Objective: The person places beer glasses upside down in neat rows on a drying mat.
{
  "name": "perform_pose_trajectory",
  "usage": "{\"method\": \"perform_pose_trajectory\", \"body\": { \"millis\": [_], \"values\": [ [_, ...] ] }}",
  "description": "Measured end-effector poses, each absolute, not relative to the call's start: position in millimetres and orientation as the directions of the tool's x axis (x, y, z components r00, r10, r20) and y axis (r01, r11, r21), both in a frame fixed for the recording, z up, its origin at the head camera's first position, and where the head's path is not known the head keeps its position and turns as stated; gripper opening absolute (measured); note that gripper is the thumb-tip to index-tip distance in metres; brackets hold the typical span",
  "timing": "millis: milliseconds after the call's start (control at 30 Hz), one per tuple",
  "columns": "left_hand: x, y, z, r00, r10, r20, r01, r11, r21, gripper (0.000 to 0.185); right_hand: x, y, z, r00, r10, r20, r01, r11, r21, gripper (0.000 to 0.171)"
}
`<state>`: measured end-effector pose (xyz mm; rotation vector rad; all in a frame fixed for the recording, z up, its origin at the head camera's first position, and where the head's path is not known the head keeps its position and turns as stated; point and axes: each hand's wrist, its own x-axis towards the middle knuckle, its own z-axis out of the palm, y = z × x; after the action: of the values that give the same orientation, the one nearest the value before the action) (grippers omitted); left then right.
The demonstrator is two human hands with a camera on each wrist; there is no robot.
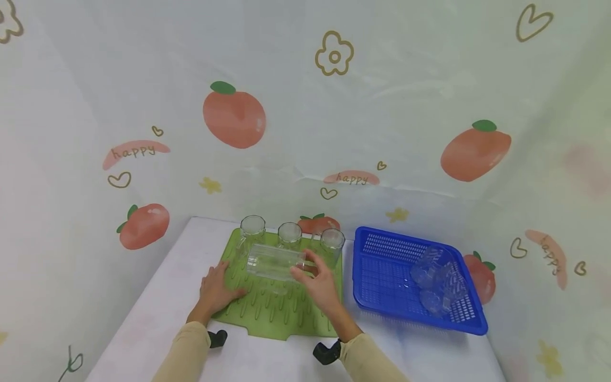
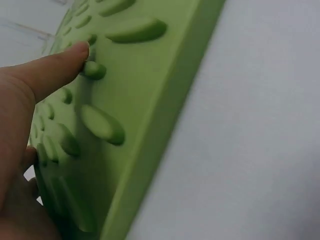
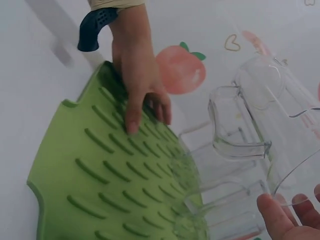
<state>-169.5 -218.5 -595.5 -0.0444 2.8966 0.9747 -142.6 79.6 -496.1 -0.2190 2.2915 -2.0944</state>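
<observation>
My right hand grips a clear glass mug by one end, and the mug lies sideways in the air over a green ridged drying mat. In the right wrist view the fingertips are at the mug's rim, with its square handle turned toward the mat. My left hand rests on the mat's left edge, fingers spread and the thumb lying across the ridges. Along the back of the mat stand three more glass mugs, partly overlapped by the held one.
A blue plastic basket stands to the right of the mat, with several clear glass pieces piled in its right half. White cloth covers the table, and a printed curtain hangs close behind it.
</observation>
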Motion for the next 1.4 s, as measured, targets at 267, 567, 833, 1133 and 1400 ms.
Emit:
{"method": "perform_pose_trajectory", "body": {
  "millis": [267, 567, 833, 1133, 1400],
  "values": [
    [-166, -225, -583, -0.987, -0.067, -0.143, -0.153, 0.627, 0.764, 0.092, -142, 67, -512, -0.989, -0.148, 0.027, -0.037, 0.063, -0.997, 0.060],
    [-165, -229, -546, -0.965, -0.192, -0.180, -0.252, 0.472, 0.845, 0.080, -138, 62, -522, -0.986, -0.164, -0.009, -0.002, 0.070, -0.998, 0.064],
    [-162, -213, -511, -0.987, -0.160, -0.008, -0.077, 0.431, 0.899, 0.074, -137, 61, -529, -0.981, -0.190, -0.045, 0.034, 0.064, -0.997, 0.065],
    [-150, -183, -489, -0.994, 0.015, 0.109, 0.106, 0.404, 0.909, 0.074, -136, 56, -533, -0.979, -0.202, -0.040, 0.032, 0.043, -0.999, 0.066],
    [-144, -173, -497, -0.984, 0.100, 0.145, 0.172, 0.373, 0.912, 0.078, -138, 54, -530, -0.973, -0.227, -0.042, 0.041, 0.009, -0.999, 0.065]
  ]
}}
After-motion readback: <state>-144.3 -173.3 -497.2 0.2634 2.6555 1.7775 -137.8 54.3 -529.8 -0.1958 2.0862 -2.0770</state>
